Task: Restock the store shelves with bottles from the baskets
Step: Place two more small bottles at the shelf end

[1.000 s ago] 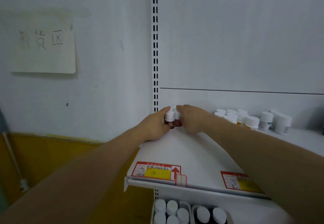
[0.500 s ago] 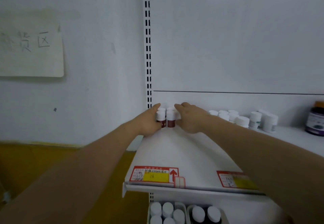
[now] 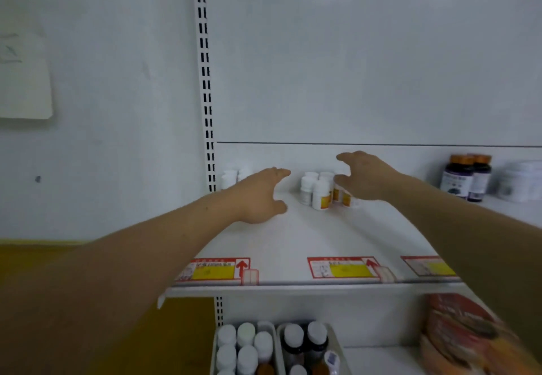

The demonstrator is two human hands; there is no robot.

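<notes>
We are reaching across the white shelf (image 3: 293, 242) with both hands released and holding nothing. Our left hand (image 3: 261, 195) is hovering at about 10 o'clock on the shelf, fingers spread; just behind it, at 11 o'clock against the back panel, two white-capped bottles (image 3: 231, 176) are standing in the far left corner. Our right hand (image 3: 366, 176) is hanging loosely curled above the cluster of white bottles with yellow labels (image 3: 318, 191) at 12 o'clock, near them but, as far as we can tell, not touching. At 2 o'clock two dark bottles with orange caps (image 3: 466, 176) are standing upright.

We are judging that the placing step is finishing: the corner bottles are sitting on the shelf and nothing is in hand. The next move is calling for a return to the baskets (image 3: 275, 348) below at 6 o'clock, where more white-capped and dark bottles are waiting, and for lifting them out without knocking the crowded yellow-label cluster. Red and yellow price tags (image 3: 214, 269) are lining the shelf's front edge.
</notes>
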